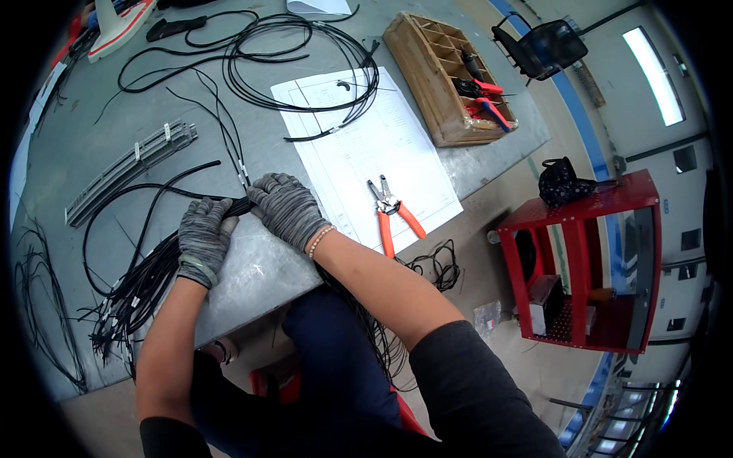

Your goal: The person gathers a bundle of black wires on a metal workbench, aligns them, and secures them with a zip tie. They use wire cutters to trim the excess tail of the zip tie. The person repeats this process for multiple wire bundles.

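A thick bundle of black cables (143, 284) lies along the table's near left part, its many loose ends fanned out at the lower left. My left hand (205, 238), in a grey knit glove, is closed around the bundle near its upper end. Close beside it, my right hand (287, 206), gloved alike, grips the same cables, fingers curled over them. Thin leads with white labels (241, 172) stick out beyond my right fingers. Wire strippers (389, 206) with orange handles rest on a printed sheet (397, 145) to the right of my right hand.
Grey slotted strips (137, 164) lie left of my hands, coiled black cable (252, 69) farther back. A wooden compartment box (416, 84) holds red-handled tools at the table's right edge. Tangled wires (439, 263) hang past the near edge; a red cart (580, 206) stands right.
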`<state>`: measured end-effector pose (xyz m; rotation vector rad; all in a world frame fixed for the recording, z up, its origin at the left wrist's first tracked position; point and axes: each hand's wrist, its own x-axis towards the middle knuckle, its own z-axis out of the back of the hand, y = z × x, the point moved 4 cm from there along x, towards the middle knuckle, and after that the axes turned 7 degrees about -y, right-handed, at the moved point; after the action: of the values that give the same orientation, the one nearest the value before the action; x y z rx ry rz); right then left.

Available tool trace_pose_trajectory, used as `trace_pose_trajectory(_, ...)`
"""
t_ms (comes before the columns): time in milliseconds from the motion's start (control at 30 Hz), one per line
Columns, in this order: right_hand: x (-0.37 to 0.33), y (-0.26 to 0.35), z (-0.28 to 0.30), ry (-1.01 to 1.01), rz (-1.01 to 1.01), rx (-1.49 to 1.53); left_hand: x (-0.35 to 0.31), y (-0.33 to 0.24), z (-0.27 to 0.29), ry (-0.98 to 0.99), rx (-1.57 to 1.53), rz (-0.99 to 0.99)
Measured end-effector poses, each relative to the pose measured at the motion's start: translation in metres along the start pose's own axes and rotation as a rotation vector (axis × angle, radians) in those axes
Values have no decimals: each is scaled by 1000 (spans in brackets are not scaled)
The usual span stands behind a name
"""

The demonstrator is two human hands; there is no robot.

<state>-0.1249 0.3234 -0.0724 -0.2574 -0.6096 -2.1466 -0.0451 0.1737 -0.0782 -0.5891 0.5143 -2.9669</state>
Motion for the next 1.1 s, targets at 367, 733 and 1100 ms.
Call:
trace_pose_trajectory(367,5,6,5,-12,6,15,54,10,42,328,-59,42)
trace_pose_trajectory(733,4,5,2,32,-34,45,83,13,-8,747,171,-276)
trace_pose_trajectory(1100,4,2,-1,33,-45,31,87,-5,0,656,137,-431)
